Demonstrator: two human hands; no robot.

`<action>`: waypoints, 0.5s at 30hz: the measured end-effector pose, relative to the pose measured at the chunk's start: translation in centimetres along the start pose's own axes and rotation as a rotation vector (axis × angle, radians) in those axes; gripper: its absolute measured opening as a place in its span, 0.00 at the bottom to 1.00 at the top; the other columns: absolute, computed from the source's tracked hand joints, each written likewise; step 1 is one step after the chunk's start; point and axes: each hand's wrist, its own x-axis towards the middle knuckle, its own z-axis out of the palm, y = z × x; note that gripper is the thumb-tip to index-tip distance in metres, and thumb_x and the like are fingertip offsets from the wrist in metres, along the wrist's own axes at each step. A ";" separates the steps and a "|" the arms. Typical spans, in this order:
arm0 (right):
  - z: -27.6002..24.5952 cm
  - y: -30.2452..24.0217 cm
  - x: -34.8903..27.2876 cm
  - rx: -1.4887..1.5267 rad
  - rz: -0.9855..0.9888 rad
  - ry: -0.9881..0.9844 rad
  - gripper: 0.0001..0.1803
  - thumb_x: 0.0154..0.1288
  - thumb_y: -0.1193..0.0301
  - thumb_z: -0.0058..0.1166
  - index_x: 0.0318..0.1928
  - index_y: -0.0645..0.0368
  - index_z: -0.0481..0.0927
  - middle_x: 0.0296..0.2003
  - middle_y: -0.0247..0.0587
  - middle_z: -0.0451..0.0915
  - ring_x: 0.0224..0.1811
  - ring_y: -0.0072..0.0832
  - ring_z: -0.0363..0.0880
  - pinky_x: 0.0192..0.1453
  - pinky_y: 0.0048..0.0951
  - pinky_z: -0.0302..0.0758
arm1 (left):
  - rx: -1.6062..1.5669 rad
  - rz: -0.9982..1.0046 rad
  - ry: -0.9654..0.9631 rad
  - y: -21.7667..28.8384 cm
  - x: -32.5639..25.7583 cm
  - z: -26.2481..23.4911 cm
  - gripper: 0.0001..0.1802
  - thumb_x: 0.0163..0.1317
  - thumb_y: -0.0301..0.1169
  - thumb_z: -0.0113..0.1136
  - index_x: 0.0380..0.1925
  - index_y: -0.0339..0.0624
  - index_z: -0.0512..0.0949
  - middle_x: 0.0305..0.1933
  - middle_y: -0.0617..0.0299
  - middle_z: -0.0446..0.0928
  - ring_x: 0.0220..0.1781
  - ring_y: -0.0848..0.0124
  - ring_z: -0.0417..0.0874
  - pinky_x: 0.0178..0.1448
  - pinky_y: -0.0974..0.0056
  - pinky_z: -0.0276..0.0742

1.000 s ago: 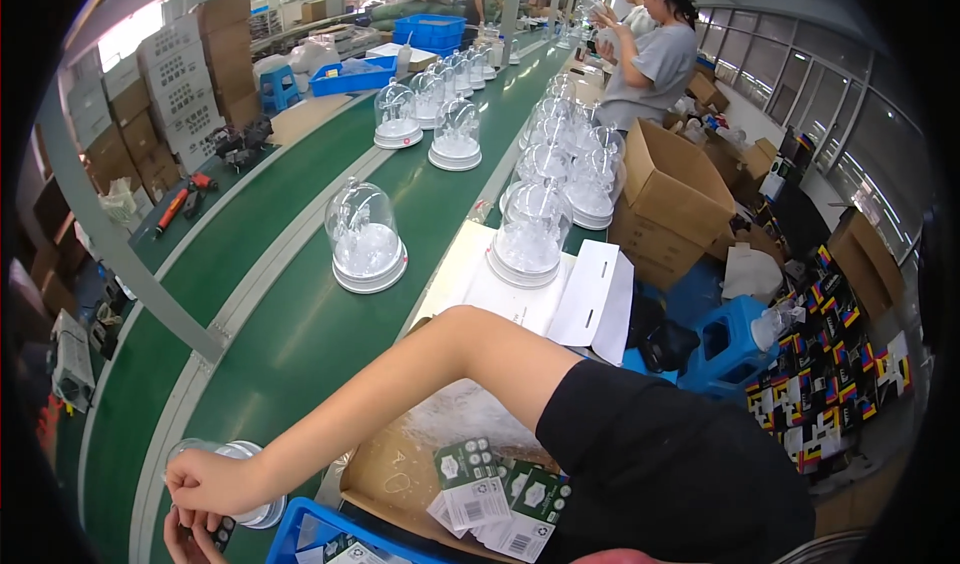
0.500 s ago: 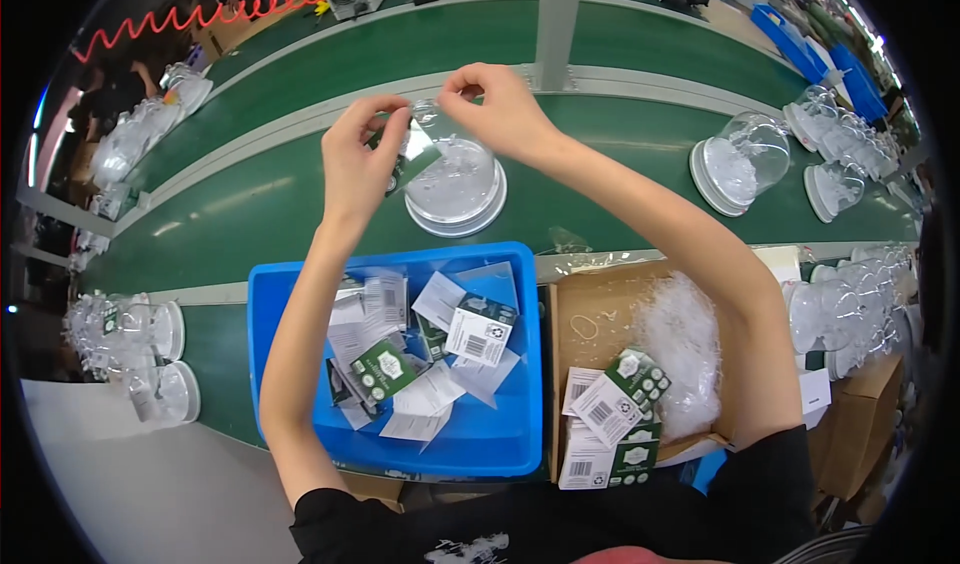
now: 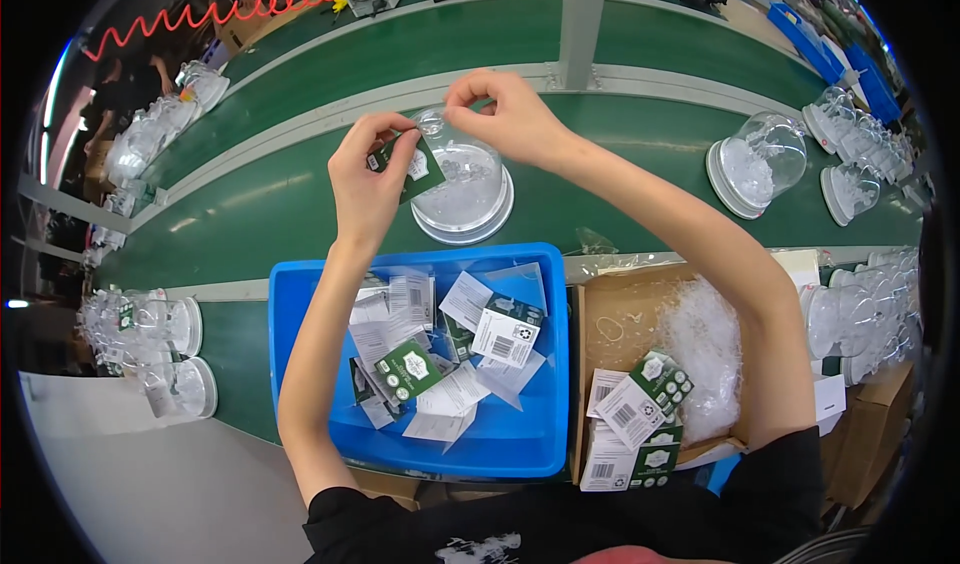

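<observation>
**Tag held at clear dome on green conveyor**

A clear plastic dome (image 3: 462, 189) on a round clear base stands on the green conveyor belt (image 3: 280, 194), just above centre of the frame. The left hand (image 3: 368, 184) is pinched shut on a small green and white card tag (image 3: 408, 167), held tilted against the dome's left side. The right hand (image 3: 510, 119) sits at the dome's top, thumb and forefinger pressed together on something too small to make out, possibly a thin string or loop.

Directly below the dome, at lower centre, a blue bin (image 3: 300, 384) holds a loose heap of similar green tags and white printed slips. To its right an open cardboard box (image 3: 600, 314) contains more tags and a mass of clear plastic bags.

At the right of the frame a second dome (image 3: 755, 164) stands on the belt, with further domes beyond it near the edge. More clear domes are grouped at the lower left and upper left. A grey post (image 3: 582, 19) rises at top centre, and a red coiled cable (image 3: 200, 19) runs across the upper left.
</observation>
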 end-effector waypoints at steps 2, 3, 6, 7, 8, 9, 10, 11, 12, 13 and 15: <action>0.8 -0.1 0.2 0.034 -0.024 -0.020 0.08 0.62 0.70 0.58 0.33 0.64 0.80 0.42 0.35 0.78 0.36 0.16 0.75 0.38 0.18 0.72 | -0.038 -0.003 0.025 -0.7 -0.4 -0.4 0.09 0.54 0.24 0.67 0.34 0.37 0.79 0.33 0.61 0.79 0.34 0.73 0.76 0.39 0.69 0.71; 1.2 -0.1 0.2 0.056 -0.018 -0.013 0.09 0.59 0.69 0.59 0.32 0.63 0.80 0.39 0.36 0.79 0.37 0.20 0.76 0.40 0.23 0.73 | -0.019 -0.007 0.002 -1.0 -0.5 -0.8 0.10 0.53 0.24 0.67 0.35 0.37 0.78 0.34 0.61 0.79 0.35 0.72 0.77 0.39 0.68 0.71; 1.9 -0.3 0.6 0.065 -0.013 -0.042 0.09 0.59 0.68 0.59 0.31 0.63 0.80 0.41 0.36 0.78 0.35 0.18 0.73 0.38 0.23 0.71 | 0.039 -0.002 -0.012 -1.1 -0.8 -1.6 0.10 0.52 0.24 0.69 0.34 0.37 0.78 0.34 0.61 0.79 0.36 0.71 0.78 0.41 0.67 0.72; 2.0 -0.4 0.8 0.048 -0.013 -0.072 0.08 0.62 0.70 0.58 0.32 0.63 0.79 0.46 0.35 0.76 0.30 0.12 0.69 0.35 0.19 0.70 | 0.071 0.011 -0.006 -1.0 -0.8 -1.8 0.10 0.52 0.24 0.69 0.33 0.37 0.78 0.33 0.61 0.79 0.36 0.69 0.78 0.41 0.66 0.72; 2.1 -0.4 0.9 0.050 -0.012 -0.076 0.08 0.62 0.70 0.58 0.32 0.63 0.79 0.46 0.35 0.76 0.30 0.12 0.69 0.35 0.19 0.70 | 0.073 0.008 -0.004 -0.8 -0.8 -2.0 0.10 0.52 0.24 0.69 0.33 0.37 0.78 0.33 0.61 0.79 0.36 0.69 0.78 0.41 0.66 0.72; 2.1 -0.5 0.9 0.030 -0.005 -0.077 0.09 0.62 0.69 0.58 0.32 0.63 0.79 0.46 0.34 0.77 0.31 0.13 0.69 0.35 0.19 0.70 | 0.091 0.043 0.009 -0.7 -0.8 -2.0 0.10 0.51 0.24 0.69 0.32 0.37 0.78 0.34 0.60 0.79 0.37 0.68 0.79 0.42 0.65 0.73; 2.1 -0.5 1.0 0.013 0.001 -0.080 0.09 0.62 0.69 0.58 0.32 0.64 0.80 0.46 0.34 0.77 0.31 0.13 0.69 0.36 0.19 0.70 | 0.113 0.077 0.023 -0.5 -0.9 -2.1 0.09 0.50 0.23 0.69 0.31 0.37 0.79 0.34 0.60 0.80 0.37 0.66 0.79 0.42 0.64 0.73; 2.2 -0.5 1.1 0.017 -0.001 -0.087 0.09 0.62 0.69 0.58 0.32 0.64 0.80 0.46 0.34 0.77 0.31 0.13 0.69 0.36 0.19 0.70 | 0.118 0.073 0.027 -0.5 -0.9 -2.1 0.09 0.50 0.23 0.69 0.31 0.37 0.79 0.34 0.60 0.80 0.37 0.66 0.79 0.42 0.64 0.73; 2.3 -0.5 1.2 0.044 0.032 -0.099 0.09 0.62 0.69 0.58 0.32 0.64 0.80 0.46 0.34 0.77 0.32 0.14 0.70 0.37 0.19 0.70 | 0.135 0.102 0.036 -0.4 -1.0 -2.1 0.09 0.50 0.23 0.69 0.31 0.37 0.79 0.34 0.60 0.80 0.38 0.64 0.79 0.42 0.64 0.73; 2.3 -0.5 1.3 0.069 0.065 -0.107 0.10 0.61 0.69 0.58 0.31 0.64 0.80 0.46 0.34 0.77 0.33 0.14 0.70 0.38 0.19 0.71 | 0.148 0.134 0.044 -0.4 -0.9 -2.1 0.08 0.49 0.23 0.69 0.30 0.38 0.79 0.35 0.60 0.80 0.39 0.63 0.79 0.42 0.63 0.74; 2.4 -0.4 1.7 0.067 0.058 -0.131 0.10 0.61 0.69 0.58 0.31 0.64 0.80 0.46 0.34 0.77 0.34 0.15 0.71 0.40 0.20 0.71 | 0.182 0.169 0.049 -0.5 -0.9 -2.3 0.08 0.49 0.23 0.69 0.30 0.38 0.80 0.35 0.60 0.80 0.40 0.63 0.79 0.42 0.62 0.74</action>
